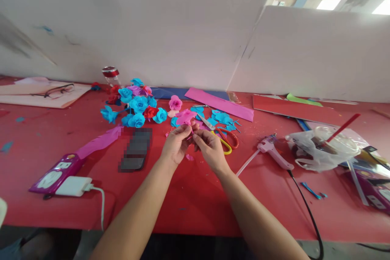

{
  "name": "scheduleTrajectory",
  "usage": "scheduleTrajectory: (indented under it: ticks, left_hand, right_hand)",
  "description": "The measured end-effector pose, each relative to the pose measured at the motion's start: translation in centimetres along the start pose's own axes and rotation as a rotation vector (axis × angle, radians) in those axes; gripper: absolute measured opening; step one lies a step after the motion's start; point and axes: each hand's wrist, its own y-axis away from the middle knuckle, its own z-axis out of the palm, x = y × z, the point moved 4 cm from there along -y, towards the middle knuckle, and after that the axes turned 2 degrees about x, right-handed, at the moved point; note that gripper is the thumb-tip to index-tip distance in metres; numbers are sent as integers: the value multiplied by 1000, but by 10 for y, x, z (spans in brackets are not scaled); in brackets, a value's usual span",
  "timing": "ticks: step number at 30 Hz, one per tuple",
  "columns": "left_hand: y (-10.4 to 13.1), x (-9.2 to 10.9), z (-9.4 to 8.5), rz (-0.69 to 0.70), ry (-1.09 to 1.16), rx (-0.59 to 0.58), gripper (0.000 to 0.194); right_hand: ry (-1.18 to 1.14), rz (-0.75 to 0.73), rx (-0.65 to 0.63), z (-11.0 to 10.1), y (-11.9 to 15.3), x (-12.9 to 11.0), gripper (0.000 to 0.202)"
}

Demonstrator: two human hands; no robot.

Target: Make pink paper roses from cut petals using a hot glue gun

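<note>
My left hand [176,142] and my right hand [210,145] meet over the middle of the table, fingertips pinched. Between them they hold a pink paper flower [186,117] by its lower end; the fingers partly hide it. Just past my right fingers lie scissors [224,142] with a yellow and an orange-red handle, among cut blue paper petals [223,118]. A finished-looking pink rose [175,102] sits behind the held piece. To the left stands a bunch of blue, red and purple paper flowers [139,104].
Left of my hands lie a dark phone [136,150], a purple pouch [57,172] and a white charger [74,186]. A pink glue gun [274,153] with its cord and a plastic-bagged cup [327,150] are on the right. A pink paper strip [219,104] lies near the white partition [137,36].
</note>
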Motion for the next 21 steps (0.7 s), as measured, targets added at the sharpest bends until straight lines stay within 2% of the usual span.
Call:
scheduleTrajectory:
  ticks: [7, 14, 21]
  left_hand:
    - [-2, 1, -8, 19, -20, 43, 11]
    - [-1, 3, 0, -5, 1, -24, 16]
    - [-4, 1, -8, -1, -35, 7, 8]
  right_hand:
    - [1, -6, -43, 6, 2, 2, 21]
    - [-33, 17, 6, 2, 1, -1, 21]
    - [-53, 43, -40, 7, 1, 2, 20]
